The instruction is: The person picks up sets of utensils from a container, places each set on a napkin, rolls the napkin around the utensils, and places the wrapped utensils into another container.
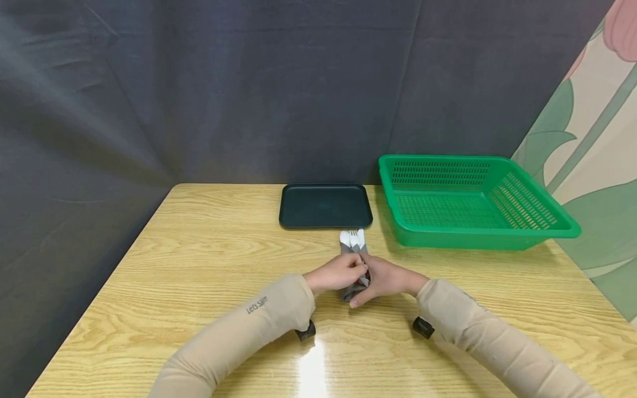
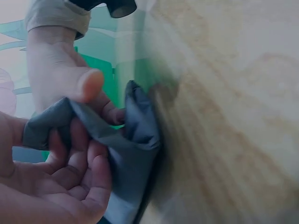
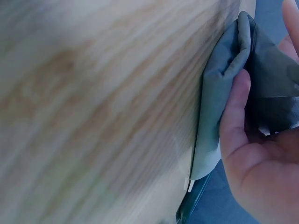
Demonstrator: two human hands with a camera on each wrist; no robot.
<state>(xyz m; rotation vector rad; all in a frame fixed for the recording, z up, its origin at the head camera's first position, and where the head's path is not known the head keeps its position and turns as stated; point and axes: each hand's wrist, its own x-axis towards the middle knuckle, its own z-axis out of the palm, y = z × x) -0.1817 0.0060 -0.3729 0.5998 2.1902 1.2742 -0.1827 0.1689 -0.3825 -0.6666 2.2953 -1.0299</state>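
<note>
A grey cloth napkin (image 1: 354, 294) is wrapped around white cutlery on the table; the head view shows a fork (image 1: 354, 238) between two other white ends. My left hand (image 1: 342, 273) pinches a fold of the cloth, its fingers curled in the left wrist view. My right hand (image 1: 385, 277) reaches over from the right, its thumb spread well apart from the fingers. One of its digits lies along the cloth (image 3: 210, 114) in the right wrist view. Between them, the two hands hide the middle of the bundle.
Just beyond the bundle lies a dark rectangular tray (image 1: 325, 207). At the back right stands a green perforated basket (image 1: 463, 235), close to my right arm's side. A dark curtain (image 1: 278, 88) hangs behind the wooden table (image 1: 199, 249).
</note>
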